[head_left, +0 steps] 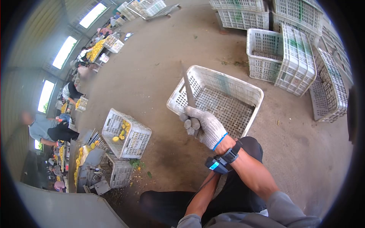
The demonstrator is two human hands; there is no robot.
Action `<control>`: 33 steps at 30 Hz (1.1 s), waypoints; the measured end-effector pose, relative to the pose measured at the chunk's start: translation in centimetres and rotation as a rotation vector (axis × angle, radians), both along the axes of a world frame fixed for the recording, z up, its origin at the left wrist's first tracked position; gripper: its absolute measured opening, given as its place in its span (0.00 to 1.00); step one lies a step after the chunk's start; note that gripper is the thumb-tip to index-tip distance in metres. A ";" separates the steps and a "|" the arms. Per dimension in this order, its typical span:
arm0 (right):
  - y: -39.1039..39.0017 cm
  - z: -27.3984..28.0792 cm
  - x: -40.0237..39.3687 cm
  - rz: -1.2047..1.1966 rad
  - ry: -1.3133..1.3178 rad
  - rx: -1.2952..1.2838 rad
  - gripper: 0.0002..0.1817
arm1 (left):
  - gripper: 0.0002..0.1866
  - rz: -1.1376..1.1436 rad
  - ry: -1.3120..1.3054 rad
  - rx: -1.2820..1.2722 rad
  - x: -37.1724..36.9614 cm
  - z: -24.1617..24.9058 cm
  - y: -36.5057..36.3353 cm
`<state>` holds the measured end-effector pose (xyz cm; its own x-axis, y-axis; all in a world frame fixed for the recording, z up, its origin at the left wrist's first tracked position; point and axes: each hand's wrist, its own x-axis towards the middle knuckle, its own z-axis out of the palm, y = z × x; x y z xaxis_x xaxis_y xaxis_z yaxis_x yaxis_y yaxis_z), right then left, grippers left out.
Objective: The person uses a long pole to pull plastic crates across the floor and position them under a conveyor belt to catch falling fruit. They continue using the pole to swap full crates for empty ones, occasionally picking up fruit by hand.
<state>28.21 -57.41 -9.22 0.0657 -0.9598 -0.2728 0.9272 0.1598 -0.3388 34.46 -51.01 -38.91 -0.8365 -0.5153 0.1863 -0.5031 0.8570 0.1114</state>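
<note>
My right hand (205,125), in a whitish knitted glove with a blue cuff edge, is closed around a knife (189,89). Its long, narrow, dark blade points up and away from me. Behind the blade and glove, a white plastic crate (258,95) sits on the floor with its perforated bottom showing. A black strap with a small device (220,163) circles my right wrist. My left forearm (203,195) reaches up from below and passes behind that wrist. The left hand itself is hidden there, so its fingers cannot be made out.
A tilted crate (131,140) holds some yellow fruit (122,133), beside a metal machine (93,173). More crates (296,62) stand and lean at the upper right. A person (47,127) bends near the machine. Farther back, people work along tables heaped with yellow fruit.
</note>
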 end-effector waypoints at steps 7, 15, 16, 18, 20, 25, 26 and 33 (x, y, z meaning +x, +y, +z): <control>-0.8 -0.8 0.2 -0.056 0.027 -0.046 0.09 | 0.14 -0.092 0.133 0.178 6.4 2.1 -0.5; -1.3 -0.6 0.3 -0.083 0.018 -0.052 0.08 | 0.17 -0.095 0.014 -0.038 17.6 1.3 -1.4; -1.6 -1.1 0.1 -0.060 -0.010 -0.052 0.07 | 0.19 -0.079 -0.041 -0.035 18.8 2.3 -1.5; -1.7 -1.8 0.3 -0.056 -0.049 -0.061 0.07 | 0.19 -0.048 -0.088 -0.054 19.8 3.4 -1.0; -2.0 -1.7 0.7 -0.069 -0.062 -0.045 0.06 | 0.19 -0.022 -0.092 -0.067 20.2 3.7 -0.7; -2.1 -2.1 0.8 -0.068 -0.038 -0.107 0.08 | 0.20 0.010 -0.104 -0.081 23.8 2.5 -1.0; -2.2 -2.0 0.8 -0.062 -0.044 -0.083 0.08 | 0.20 0.029 -0.114 -0.093 24.7 2.5 -0.8; -2.6 -1.9 1.4 -0.081 -0.095 -0.036 0.06 | 0.19 0.261 -0.192 -0.080 31.0 4.7 3.9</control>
